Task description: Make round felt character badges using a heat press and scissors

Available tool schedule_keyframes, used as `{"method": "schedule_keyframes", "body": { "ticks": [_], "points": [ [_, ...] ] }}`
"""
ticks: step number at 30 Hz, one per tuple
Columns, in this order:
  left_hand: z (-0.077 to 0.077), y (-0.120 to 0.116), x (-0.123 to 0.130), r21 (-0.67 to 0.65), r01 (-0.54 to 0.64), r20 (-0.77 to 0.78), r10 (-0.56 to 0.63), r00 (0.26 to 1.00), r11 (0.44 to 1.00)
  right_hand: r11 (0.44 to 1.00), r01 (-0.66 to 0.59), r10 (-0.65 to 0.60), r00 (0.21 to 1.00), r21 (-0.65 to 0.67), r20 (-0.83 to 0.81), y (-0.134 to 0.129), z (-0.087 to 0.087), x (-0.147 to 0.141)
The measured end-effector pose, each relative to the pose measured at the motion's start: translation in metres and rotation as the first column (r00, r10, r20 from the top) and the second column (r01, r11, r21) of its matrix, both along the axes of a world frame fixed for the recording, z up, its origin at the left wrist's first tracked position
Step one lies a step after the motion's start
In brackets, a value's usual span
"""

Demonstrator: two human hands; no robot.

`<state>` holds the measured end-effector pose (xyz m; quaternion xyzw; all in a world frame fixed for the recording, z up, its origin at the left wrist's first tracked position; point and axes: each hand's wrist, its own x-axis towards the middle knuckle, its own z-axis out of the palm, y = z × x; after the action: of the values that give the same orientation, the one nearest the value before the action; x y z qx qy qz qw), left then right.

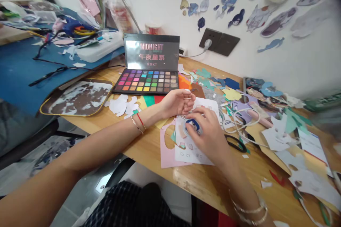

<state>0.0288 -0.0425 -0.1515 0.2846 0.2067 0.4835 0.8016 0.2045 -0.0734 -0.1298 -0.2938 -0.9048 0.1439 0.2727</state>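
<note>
My left hand (178, 102) is raised above the paper sheets, palm turned to the right, with its fingers curled in. Whether something small sits between those fingers I cannot make out. Close beside it, my right hand (209, 133) has its thumb and fingers about a small round blue-and-white piece (195, 125), which they partly cover. Beneath the hands lies a white sheet (197, 158) with small drawn outlines. A pink sheet (166, 158) with a cut-out hole shows under its left side. Dark scissor handles (236, 143) rest right of my right hand.
An open eyeshadow palette (149, 79) stands at the back. To its left are a brown tray (77, 97) with whitish patches and white paper cutouts (118, 105). Paper scraps (231, 94) and a white cable (246, 122) crowd the right. A wall socket (220, 41) holds a plug.
</note>
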Motion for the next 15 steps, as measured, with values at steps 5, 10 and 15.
{"method": "schedule_keyframes", "body": {
  "ticks": [5,10,15],
  "points": [
    [0.0,0.001,0.003,0.016,-0.012,-0.023,0.012,1.0,1.0,0.853,-0.51,0.522,0.838,-0.109,0.159,-0.113,-0.034,0.001],
    [0.004,0.0,0.006,0.076,-0.063,-0.105,0.071,0.992,0.995,0.905,-0.411,0.356,0.874,0.111,0.331,-0.166,-0.132,0.001],
    [0.007,-0.003,0.01,0.281,-0.223,-0.284,0.303,0.91,0.933,0.898,-0.4,0.328,0.886,0.181,0.328,-0.161,-0.157,-0.015]
  ]
}}
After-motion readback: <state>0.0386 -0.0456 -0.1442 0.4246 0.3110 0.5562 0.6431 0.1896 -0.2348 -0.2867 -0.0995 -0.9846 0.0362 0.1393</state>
